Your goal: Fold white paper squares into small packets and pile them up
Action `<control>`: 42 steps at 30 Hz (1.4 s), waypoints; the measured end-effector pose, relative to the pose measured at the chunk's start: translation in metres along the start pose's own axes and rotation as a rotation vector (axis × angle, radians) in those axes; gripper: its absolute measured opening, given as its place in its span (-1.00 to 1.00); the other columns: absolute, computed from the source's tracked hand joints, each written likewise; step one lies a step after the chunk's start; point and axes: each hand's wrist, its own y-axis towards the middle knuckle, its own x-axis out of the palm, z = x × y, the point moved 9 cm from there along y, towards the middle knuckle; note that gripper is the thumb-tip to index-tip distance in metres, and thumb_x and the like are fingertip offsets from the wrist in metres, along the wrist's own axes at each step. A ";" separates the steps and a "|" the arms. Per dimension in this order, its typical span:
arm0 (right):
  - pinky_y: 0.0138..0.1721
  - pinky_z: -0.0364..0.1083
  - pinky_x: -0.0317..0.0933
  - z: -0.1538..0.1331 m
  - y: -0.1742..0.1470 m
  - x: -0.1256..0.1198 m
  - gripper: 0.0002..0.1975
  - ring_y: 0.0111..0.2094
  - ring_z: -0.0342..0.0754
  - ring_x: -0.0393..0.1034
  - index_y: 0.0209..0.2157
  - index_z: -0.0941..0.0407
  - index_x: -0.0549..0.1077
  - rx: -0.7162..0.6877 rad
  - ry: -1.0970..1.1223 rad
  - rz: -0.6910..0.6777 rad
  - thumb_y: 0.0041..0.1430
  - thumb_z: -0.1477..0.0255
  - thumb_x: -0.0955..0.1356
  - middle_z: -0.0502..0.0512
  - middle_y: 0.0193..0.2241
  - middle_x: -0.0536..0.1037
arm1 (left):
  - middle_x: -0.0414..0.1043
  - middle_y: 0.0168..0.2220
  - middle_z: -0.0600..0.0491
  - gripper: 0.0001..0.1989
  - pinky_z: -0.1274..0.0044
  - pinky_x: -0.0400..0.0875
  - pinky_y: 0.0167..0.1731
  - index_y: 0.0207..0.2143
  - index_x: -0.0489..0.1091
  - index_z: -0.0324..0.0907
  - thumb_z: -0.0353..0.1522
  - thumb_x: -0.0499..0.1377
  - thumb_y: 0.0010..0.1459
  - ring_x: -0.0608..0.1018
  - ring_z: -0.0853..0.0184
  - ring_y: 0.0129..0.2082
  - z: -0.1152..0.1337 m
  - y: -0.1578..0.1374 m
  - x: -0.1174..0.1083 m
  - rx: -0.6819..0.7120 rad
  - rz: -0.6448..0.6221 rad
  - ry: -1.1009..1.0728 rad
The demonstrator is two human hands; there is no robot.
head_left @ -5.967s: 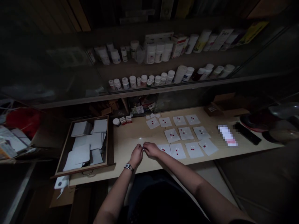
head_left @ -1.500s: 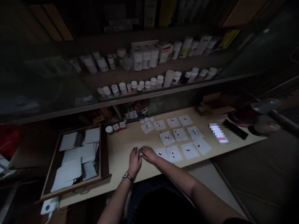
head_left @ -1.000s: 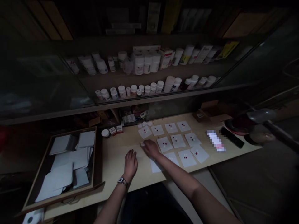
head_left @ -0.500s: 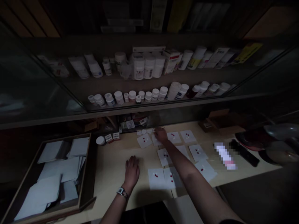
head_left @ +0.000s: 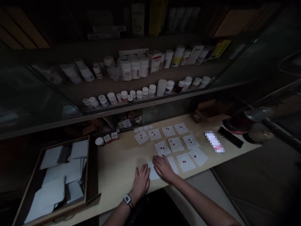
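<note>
Head view: a white paper lies near the table's front edge, under the right hand, whose grip is unclear; the left hand, fingers loosely spread, meets its left side. Papers with pills reach toward the back edge.

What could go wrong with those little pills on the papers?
The red pills sit loose on flat papers laid close together, so a nudge might roll one onto a neighbour. The right hand partly covers a front paper, with the left hand close by, so a careless brush could drag it. The open drawer on the left could perhaps be bumped by an arm.
</note>
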 end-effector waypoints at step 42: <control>0.12 0.10 0.01 -0.119 0.016 0.062 -0.70 0.04 0.04 0.27 -0.04 0.14 0.42 -0.261 0.092 -0.263 0.25 0.40 0.21 0.23 0.00 0.44 | 0.17 0.18 -0.21 -0.55 0.20 0.13 0.11 0.18 0.19 -0.22 -0.29 -0.07 0.28 0.20 0.08 0.19 -0.067 -0.088 -0.017 -0.319 -0.019 0.146</control>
